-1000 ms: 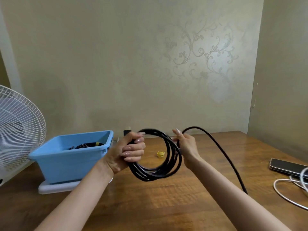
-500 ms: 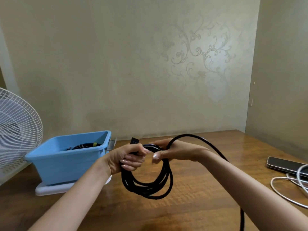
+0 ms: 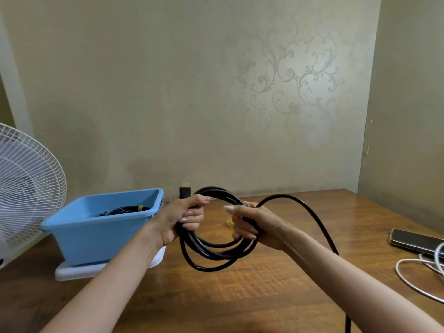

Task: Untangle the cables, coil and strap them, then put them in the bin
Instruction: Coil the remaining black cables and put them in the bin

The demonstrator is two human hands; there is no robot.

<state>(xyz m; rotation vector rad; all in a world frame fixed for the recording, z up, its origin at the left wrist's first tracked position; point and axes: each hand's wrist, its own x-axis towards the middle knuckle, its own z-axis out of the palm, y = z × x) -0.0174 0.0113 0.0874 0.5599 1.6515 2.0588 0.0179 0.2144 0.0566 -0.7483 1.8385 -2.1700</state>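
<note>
- The left hand (image 3: pixel 182 219) is gripping the black cable (image 3: pixel 211 263) in a full fist, fingers curled right round the gathered turns at the coil's upper left.
- The plug (image 3: pixel 185 192) is poking straight up out of the top of that fist, pointing at the ceiling.
- The right hand (image 3: pixel 254 224) is closing on the coil's opposite side, fingers wrapped round the strands, thumb stretching out towards the left hand.
- The coil itself is hanging upright between the two hands, its open face turned towards the camera, the lowest loops drooping above the table (image 3: pixel 240 299) without touching it, as far as I can tell.
- Here is the relation that matters: the loose tail (image 3: pixel 312 212) is leaving the right hand, arching up and over to the right, then running down alongside the right forearm and off the bottom edge.
- So the uncoiled length is lying on the right hand's side, long axis running from the coil back towards the person; that hand looks best placed to feed the next loop.
- The yellow strap (image 3: pixel 229 223) is waiting on the table just behind the coil, near the right fingers.
- The blue bin (image 3: pixel 101 236) is sitting just left of the left hand, a strapped cable (image 3: pixel 125 209) already inside.
- A white cable (image 3: pixel 408 282) is lying far right, beside a phone (image 3: pixel 413 240).
</note>
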